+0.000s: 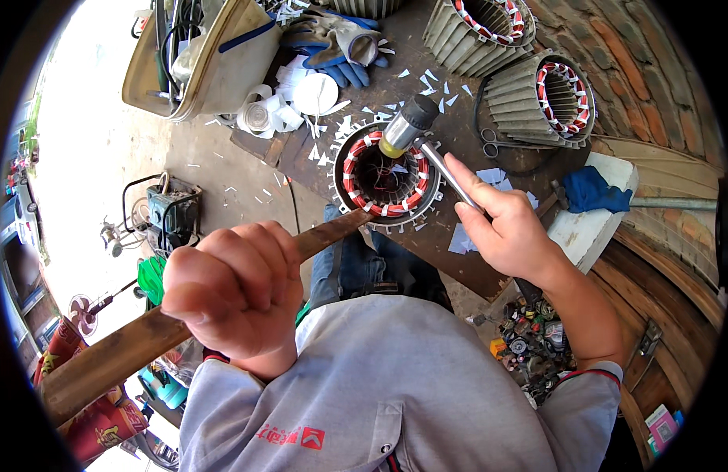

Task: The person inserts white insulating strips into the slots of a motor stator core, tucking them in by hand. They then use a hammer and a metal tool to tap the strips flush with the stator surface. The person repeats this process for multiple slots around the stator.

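My left hand (234, 293) grips a long brown wooden stick (128, 346) whose far tip rests on the near edge of a round motor stator (385, 175) with red and white bound windings. My right hand (502, 228) holds the metal handle of a small mallet (407, 126) with a black and yellow head. The mallet head hovers over the far rim of that stator. The stator lies flat on a dark workbench (435, 259).
Two more finned stators (474, 27) (541, 98) stand at the back right, with scissors (498, 145) beside them. Blue gloves (340, 55), white tape rolls (266, 116) and paper scraps lie on the bench. A tool bag (203, 59) sits far left; a brick wall (639, 79) curves on the right.
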The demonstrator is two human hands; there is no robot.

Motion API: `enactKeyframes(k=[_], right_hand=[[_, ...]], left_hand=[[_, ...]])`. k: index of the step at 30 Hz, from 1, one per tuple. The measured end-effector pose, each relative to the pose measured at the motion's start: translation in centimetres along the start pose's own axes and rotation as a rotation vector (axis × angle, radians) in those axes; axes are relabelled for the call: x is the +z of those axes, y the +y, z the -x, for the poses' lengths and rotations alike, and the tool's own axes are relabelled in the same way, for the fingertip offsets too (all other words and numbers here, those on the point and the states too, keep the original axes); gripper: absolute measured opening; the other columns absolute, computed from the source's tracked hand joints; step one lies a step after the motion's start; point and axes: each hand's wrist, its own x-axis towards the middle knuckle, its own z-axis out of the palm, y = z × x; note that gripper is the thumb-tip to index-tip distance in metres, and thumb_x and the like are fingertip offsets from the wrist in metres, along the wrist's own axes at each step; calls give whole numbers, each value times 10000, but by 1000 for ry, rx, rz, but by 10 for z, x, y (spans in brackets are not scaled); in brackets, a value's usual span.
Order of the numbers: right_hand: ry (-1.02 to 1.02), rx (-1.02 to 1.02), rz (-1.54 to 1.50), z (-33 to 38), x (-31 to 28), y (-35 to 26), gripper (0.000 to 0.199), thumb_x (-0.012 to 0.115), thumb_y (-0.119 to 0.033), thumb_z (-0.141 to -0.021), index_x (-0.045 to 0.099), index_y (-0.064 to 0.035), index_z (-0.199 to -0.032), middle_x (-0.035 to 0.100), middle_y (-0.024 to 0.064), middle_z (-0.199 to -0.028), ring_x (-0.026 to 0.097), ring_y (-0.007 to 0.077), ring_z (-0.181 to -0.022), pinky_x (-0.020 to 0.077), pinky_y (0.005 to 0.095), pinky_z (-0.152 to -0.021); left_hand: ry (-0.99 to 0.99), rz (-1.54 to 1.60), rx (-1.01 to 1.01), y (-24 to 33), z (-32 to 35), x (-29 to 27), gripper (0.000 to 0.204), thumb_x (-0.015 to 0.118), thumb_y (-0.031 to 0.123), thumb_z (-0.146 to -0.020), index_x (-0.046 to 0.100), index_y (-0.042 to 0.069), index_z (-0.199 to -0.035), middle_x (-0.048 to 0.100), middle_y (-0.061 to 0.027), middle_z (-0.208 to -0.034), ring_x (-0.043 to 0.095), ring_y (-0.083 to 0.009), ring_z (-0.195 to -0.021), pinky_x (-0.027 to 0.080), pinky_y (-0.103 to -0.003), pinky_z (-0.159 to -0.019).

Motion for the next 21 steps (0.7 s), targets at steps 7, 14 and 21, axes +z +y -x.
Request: enactKeyframes(k=[7, 14, 21], right_hand=[[-121, -43, -94, 0, 9, 11, 508, 581, -43, -932, 482, 12, -1426, 678, 179, -806, 613, 207, -593, 499, 346, -610], [201, 9, -271, -4, -6, 33, 198, 720, -114, -912, 579, 6, -983, 604, 37, -891, 507, 73, -721, 437, 254, -627], [299, -282, -459, -51, 26, 61, 179, 686, -83, -922, 565, 31, -987, 511, 179, -1444, 566, 103, -974, 476, 247, -811]], left_hand=[[4, 12, -66, -3, -10, -1, 460, 347, 466, -1081, 416, 165, -740, 390, 23, -552, 328, -97, -409, 366, -266, -436], [20, 46, -43, 56, -16, -44, 424, 360, 463, -1075, 416, 116, -838, 487, -38, -779, 363, -64, -416, 365, -209, -416], [-206, -1009, -831, -58, 31, -67, 363, 693, 348, -950, 695, -14, -922, 583, -28, -629, 505, -90, -618, 436, -305, -576]])
